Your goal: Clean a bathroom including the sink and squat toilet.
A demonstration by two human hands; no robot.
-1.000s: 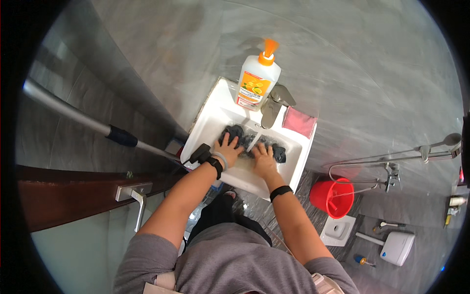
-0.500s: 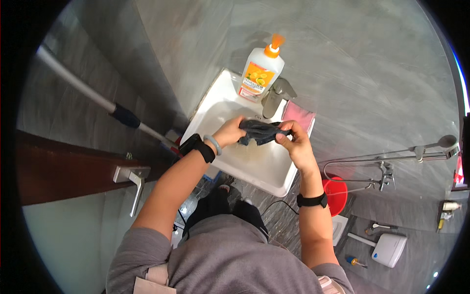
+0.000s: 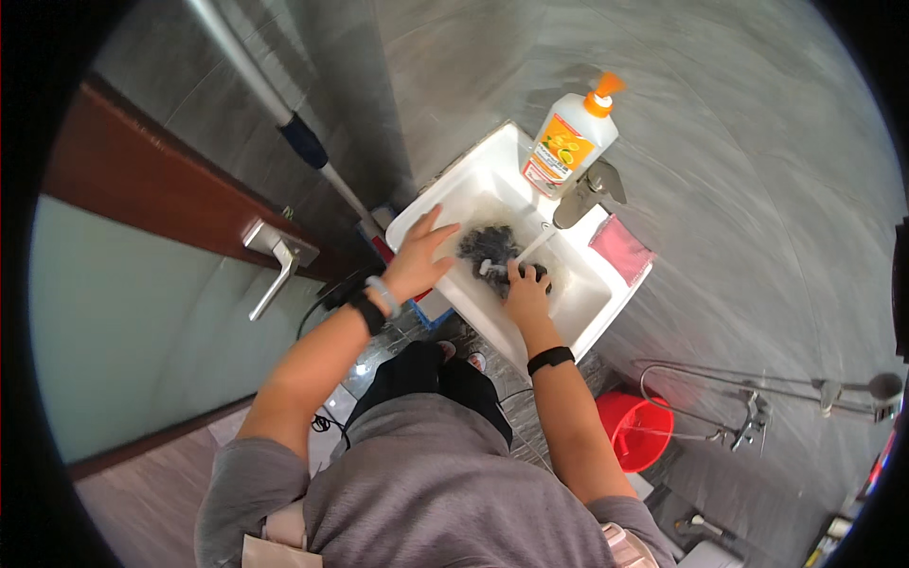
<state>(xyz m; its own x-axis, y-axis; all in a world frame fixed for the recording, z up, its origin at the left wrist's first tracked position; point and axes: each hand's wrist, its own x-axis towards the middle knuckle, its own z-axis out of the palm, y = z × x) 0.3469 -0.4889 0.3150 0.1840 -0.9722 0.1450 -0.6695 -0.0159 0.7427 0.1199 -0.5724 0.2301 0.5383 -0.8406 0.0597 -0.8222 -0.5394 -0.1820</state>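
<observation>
A dark grey cloth (image 3: 488,244) lies bunched in the white sink basin (image 3: 592,295), with water in the basin around it. A stream of water from the tap (image 3: 585,196) falls onto the cloth. My right hand (image 3: 528,295) is down in the basin, fingers curled over the cloth's right part; the fingertips are partly hidden. Over the basin's left rim, my left hand (image 3: 421,257) hangs empty with its fingers spread. A large white pump bottle (image 3: 565,147) with an orange top stands on the sink's back ledge.
A folded pink cloth (image 3: 620,249) lies on the sink's right corner. To the left are a door handle (image 3: 279,256) and a leaning pole (image 3: 251,71). A red bucket (image 3: 644,440) stands on the floor at right, below a wall shower fitting (image 3: 753,417).
The dark cloth has gone from between both hands down into the basin. My left hand has let go and opened. Water now runs from the tap. The view has turned.
</observation>
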